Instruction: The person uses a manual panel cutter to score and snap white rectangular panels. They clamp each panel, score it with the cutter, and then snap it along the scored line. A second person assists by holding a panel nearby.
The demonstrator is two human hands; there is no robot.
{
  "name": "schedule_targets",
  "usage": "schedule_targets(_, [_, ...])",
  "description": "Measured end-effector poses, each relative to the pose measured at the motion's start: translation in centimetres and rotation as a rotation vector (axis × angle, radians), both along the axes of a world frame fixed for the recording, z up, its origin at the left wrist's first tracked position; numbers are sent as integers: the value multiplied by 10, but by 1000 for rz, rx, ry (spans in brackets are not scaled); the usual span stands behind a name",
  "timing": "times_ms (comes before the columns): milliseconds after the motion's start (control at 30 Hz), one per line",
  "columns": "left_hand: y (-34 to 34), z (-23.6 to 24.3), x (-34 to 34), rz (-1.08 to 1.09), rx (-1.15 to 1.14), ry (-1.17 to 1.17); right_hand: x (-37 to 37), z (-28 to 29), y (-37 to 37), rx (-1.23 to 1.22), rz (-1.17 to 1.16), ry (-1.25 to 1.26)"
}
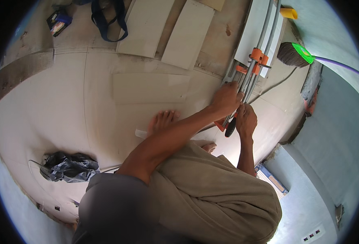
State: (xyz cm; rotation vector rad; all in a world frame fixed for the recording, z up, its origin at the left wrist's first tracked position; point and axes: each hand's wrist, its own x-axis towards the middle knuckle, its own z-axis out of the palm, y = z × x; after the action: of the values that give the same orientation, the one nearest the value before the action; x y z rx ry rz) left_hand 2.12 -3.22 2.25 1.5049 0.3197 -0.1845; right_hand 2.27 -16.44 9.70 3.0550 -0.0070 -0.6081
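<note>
A manual tile cutter [258, 61] with steel rails and orange parts lies diagonally on the floor at upper right, with a white tile [246, 38] under its rails. My left hand [228, 99] is closed on the cutter's near section, fingers curled around the metalwork. Just below it, my right hand [246, 118] is closed at the black-gripped handle [230, 127], beside the rails. My bare foot [163, 121] rests on the floor to the left of the cutter.
Loose tiles [186, 34] and a pale board [149, 88] lie ahead. A green broom head [295, 55] is by the right wall [327, 118]. A black plastic bag [69, 166] and cable lie lower left. Dark straps [108, 22] and a small box [59, 22] are upper left.
</note>
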Motion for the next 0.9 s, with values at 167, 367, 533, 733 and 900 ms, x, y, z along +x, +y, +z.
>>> schedule_targets(167, [10, -7, 13, 26, 24, 18, 0, 10, -6, 56, -69, 52])
schedule_targets(367, [6, -17, 23, 73, 0, 88, 4, 11, -16, 82, -62, 52])
schedule_targets(533, [2, -13, 26, 118, -46, 100, 15, 30, -12, 203, -63, 141])
schedule_targets(733, [4, -18, 52, 197, 24, -2, 19, 22, -32, 401, -96, 192])
schedule_targets(900, [15, -20, 68, 91, 214, -70, 29, 28, -38, 466, -152, 343])
